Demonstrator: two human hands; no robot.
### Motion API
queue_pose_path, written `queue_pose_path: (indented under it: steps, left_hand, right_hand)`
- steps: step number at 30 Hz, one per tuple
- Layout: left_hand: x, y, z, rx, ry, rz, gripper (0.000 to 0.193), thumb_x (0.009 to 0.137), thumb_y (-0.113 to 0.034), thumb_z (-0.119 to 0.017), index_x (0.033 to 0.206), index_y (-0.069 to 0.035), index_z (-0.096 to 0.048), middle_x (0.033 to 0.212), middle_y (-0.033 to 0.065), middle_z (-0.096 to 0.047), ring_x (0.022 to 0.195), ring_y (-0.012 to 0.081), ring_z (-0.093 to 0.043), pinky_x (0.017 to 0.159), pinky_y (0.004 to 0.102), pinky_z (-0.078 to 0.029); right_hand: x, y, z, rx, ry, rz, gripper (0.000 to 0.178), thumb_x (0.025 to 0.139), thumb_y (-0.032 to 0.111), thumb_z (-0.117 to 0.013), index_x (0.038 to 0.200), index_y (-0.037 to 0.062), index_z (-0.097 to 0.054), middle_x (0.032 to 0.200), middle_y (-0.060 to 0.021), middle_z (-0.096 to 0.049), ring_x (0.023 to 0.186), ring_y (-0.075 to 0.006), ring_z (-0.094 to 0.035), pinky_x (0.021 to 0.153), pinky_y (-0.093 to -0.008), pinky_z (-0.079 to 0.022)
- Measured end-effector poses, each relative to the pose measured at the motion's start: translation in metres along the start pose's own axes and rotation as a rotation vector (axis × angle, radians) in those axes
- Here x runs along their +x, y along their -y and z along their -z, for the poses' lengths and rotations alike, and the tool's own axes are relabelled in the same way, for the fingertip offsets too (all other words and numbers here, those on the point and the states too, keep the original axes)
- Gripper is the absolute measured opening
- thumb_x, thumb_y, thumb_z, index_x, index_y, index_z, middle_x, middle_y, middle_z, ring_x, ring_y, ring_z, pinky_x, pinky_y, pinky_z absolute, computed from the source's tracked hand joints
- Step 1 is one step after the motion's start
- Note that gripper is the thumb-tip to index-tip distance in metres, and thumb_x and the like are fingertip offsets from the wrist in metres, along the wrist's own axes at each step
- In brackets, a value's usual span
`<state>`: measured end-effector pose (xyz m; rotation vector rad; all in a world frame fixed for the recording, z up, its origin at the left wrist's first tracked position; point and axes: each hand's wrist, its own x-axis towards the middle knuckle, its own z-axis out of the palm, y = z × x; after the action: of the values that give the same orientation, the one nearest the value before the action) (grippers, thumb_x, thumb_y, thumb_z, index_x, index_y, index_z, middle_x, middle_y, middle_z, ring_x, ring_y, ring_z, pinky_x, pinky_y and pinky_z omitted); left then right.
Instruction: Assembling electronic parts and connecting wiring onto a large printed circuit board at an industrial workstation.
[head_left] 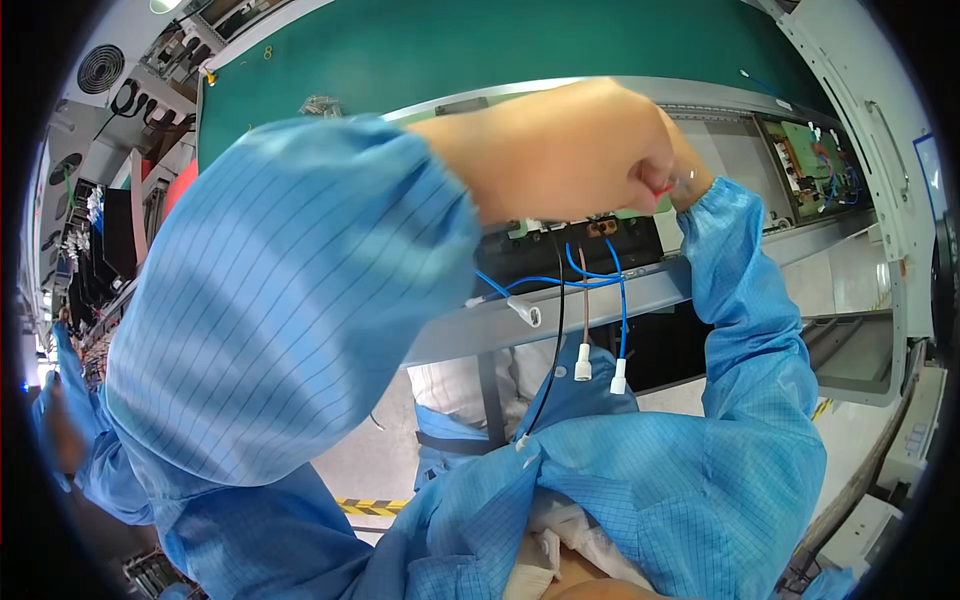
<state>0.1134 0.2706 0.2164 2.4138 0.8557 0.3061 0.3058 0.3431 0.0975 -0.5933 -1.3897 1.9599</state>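
My left hand (605, 150) is closed, raised over the circuit assembly and slightly blurred. At its curled fingers shows a small red piece (661, 189) with a clear end, whose kind I cannot make out. My right hand (692, 168) meets it from the other side, its fingers hidden behind the left. Beneath them lies a black-based circuit assembly (630, 238) with a copper-coloured terminal (602, 228). Blue wires (624, 310), a brown wire and a black wire run from it over the bench edge. White connectors (583, 362) hang from their ends.
A green mat (480, 50) covers the far bench, with a small heap of metal parts (322, 106) on it. Another green circuit board (815, 165) with wires sits at the right. The metal rail (460, 335) borders the near side. A co-worker's sleeve (105, 450) shows far left.
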Motion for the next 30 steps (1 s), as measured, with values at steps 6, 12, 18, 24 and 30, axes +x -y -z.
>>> queue_pose_path:
  steps: [6, 12, 18, 24, 30]
  left_hand:
    - [-0.029, -0.008, -0.003, -0.039, -0.022, -0.141, 0.013, 0.082, -0.016, -0.061, 0.081, -0.003, -0.065, 0.070, 0.0139, -0.062, 0.068, 0.0313, -0.062, 0.065, 0.0388, -0.049]
    - [-0.054, -0.011, 0.004, -0.010, 0.025, -0.111, 0.013, 0.082, -0.016, -0.060, 0.082, -0.003, -0.064, 0.073, 0.0139, -0.063, 0.071, 0.0327, -0.062, 0.066, 0.0410, -0.049]
    - [-0.061, -0.004, 0.006, 0.100, -0.042, -0.216, 0.010, 0.082, -0.012, -0.064, 0.085, -0.002, -0.061, 0.079, 0.0092, -0.062, 0.071, 0.0294, -0.061, 0.063, 0.0377, -0.049]
    - [-0.066, -0.008, 0.013, 0.217, 0.002, -0.168, 0.014, 0.081, -0.014, -0.065, 0.091, -0.005, -0.062, 0.084, 0.0087, -0.062, 0.079, 0.0297, -0.061, 0.069, 0.0387, -0.050]
    - [-0.096, -0.008, 0.034, 0.522, -0.161, 0.007, 0.026, 0.079, -0.018, -0.067, 0.103, -0.009, -0.062, 0.093, 0.0074, -0.063, 0.085, 0.0281, -0.062, 0.072, 0.0382, -0.050]
  right_hand:
    - [0.000, 0.000, -0.002, 0.061, -0.255, -0.097, 0.030, 0.094, 0.028, -0.056, 0.103, 0.0002, -0.059, 0.089, -0.0049, -0.065, 0.071, -0.0077, -0.062, 0.061, -0.0222, -0.052]
    - [0.004, -0.001, 0.009, 0.023, -0.191, -0.121, 0.029, 0.095, 0.027, -0.054, 0.107, 0.0015, -0.057, 0.098, -0.0066, -0.064, 0.081, -0.0110, -0.064, 0.070, -0.0250, -0.054]
    - [-0.004, 0.003, 0.009, -0.007, -0.245, -0.124, 0.028, 0.095, 0.027, -0.054, 0.107, 0.0029, -0.057, 0.098, -0.0053, -0.064, 0.082, -0.0111, -0.064, 0.071, -0.0255, -0.054]
    - [-0.017, 0.013, -0.009, -0.046, -0.321, -0.135, 0.034, 0.093, 0.032, -0.055, 0.106, 0.0009, -0.058, 0.095, -0.0062, -0.064, 0.079, -0.0092, -0.062, 0.068, -0.0236, -0.052]
    - [-0.022, 0.014, -0.006, -0.065, -0.328, -0.183, 0.032, 0.091, 0.032, -0.059, 0.109, 0.0050, -0.056, 0.100, -0.0052, -0.064, 0.084, -0.0115, -0.064, 0.071, -0.0257, -0.053]
